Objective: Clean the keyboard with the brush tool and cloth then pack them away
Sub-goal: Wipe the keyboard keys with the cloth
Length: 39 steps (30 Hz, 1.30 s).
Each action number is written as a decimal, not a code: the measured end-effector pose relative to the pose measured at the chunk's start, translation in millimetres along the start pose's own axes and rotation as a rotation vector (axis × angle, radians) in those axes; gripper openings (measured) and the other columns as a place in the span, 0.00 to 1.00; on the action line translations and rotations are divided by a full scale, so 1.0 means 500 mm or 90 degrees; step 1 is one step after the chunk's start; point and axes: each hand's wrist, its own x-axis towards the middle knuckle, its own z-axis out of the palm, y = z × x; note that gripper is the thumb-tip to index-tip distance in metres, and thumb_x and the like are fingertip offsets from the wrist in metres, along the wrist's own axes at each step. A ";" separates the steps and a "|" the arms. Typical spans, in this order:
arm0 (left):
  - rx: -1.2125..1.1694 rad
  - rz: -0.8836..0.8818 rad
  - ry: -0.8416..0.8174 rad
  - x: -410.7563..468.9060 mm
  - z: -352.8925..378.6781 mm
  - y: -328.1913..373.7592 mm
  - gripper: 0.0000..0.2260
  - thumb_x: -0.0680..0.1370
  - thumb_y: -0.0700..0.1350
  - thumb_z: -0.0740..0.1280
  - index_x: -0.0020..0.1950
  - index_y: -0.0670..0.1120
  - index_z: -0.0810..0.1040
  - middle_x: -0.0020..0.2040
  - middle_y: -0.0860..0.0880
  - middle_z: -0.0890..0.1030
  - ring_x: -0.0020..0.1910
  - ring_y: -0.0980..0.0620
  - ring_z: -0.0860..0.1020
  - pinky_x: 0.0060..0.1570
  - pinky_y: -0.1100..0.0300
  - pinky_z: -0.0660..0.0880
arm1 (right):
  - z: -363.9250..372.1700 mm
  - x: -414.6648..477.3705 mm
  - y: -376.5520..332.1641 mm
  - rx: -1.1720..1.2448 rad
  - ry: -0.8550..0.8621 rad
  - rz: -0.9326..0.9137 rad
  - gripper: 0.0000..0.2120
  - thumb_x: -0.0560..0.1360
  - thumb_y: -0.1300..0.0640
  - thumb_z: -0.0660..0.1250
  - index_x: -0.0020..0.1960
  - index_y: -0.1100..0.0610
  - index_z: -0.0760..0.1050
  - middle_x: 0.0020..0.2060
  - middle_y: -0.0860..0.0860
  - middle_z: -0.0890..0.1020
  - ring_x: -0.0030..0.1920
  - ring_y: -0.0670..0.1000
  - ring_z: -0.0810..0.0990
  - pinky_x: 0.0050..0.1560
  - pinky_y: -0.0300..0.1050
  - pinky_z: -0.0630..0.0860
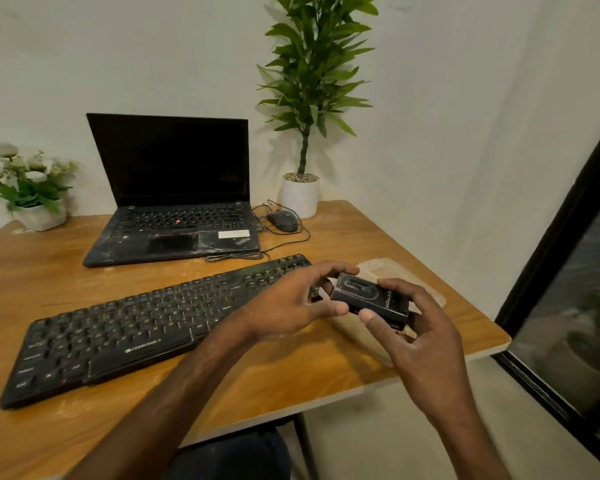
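A black keyboard (125,327) lies slanted across the wooden table (291,372). Both hands hold a small black box, the brush tool case (371,299), just above the table's right side. My left hand (291,303) grips its left end with thumb and fingers. My right hand (416,323) holds its right end, thumb on the front edge. Under and behind the case lies a clear, beige-looking pouch or cloth (402,275); I cannot tell which it is.
An open black laptop (174,202) stands behind the keyboard, with a wired mouse (283,220) and loose cables to its right. A tall plant in a white pot (300,194) and a flower pot (37,202) stand at the back. The table's right edge is close.
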 end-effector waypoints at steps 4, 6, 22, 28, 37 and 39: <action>-0.023 -0.015 -0.018 0.002 -0.006 -0.019 0.23 0.78 0.45 0.71 0.72 0.51 0.72 0.66 0.53 0.76 0.61 0.57 0.77 0.60 0.58 0.77 | -0.005 0.002 0.008 -0.172 -0.010 -0.025 0.20 0.69 0.46 0.75 0.59 0.42 0.76 0.54 0.36 0.79 0.54 0.37 0.78 0.47 0.33 0.78; -0.036 -0.028 -0.014 -0.008 -0.006 -0.033 0.22 0.78 0.44 0.72 0.71 0.52 0.73 0.66 0.52 0.77 0.62 0.54 0.78 0.61 0.53 0.77 | 0.004 0.000 0.009 -0.239 -0.014 -0.053 0.19 0.70 0.46 0.75 0.59 0.43 0.76 0.53 0.36 0.79 0.54 0.38 0.77 0.48 0.37 0.79; -0.010 -0.102 -0.100 -0.040 -0.024 -0.089 0.25 0.76 0.39 0.72 0.71 0.51 0.72 0.67 0.56 0.76 0.64 0.62 0.75 0.61 0.66 0.73 | 0.082 -0.052 0.037 -0.640 0.008 -0.190 0.22 0.66 0.40 0.74 0.54 0.51 0.78 0.47 0.48 0.81 0.50 0.51 0.77 0.34 0.41 0.77; 0.110 -0.114 -0.161 -0.040 -0.034 -0.099 0.24 0.76 0.41 0.73 0.70 0.55 0.73 0.64 0.58 0.77 0.60 0.63 0.76 0.58 0.67 0.74 | 0.102 -0.071 0.053 -0.670 -0.037 -0.173 0.22 0.64 0.40 0.77 0.51 0.51 0.79 0.43 0.47 0.82 0.45 0.51 0.80 0.30 0.43 0.78; 0.223 -0.086 -0.110 -0.051 -0.036 -0.072 0.25 0.77 0.54 0.72 0.73 0.57 0.70 0.68 0.58 0.74 0.62 0.60 0.74 0.61 0.61 0.74 | 0.081 -0.060 -0.002 -0.598 0.017 -0.170 0.16 0.74 0.41 0.65 0.55 0.50 0.79 0.46 0.47 0.83 0.47 0.50 0.80 0.33 0.39 0.73; 0.311 -0.046 -0.036 -0.051 -0.053 -0.056 0.23 0.77 0.57 0.69 0.71 0.58 0.70 0.69 0.58 0.73 0.65 0.58 0.73 0.64 0.53 0.74 | 0.063 -0.024 -0.029 -0.565 0.038 -0.180 0.12 0.75 0.47 0.67 0.56 0.50 0.80 0.48 0.48 0.83 0.49 0.50 0.79 0.39 0.40 0.70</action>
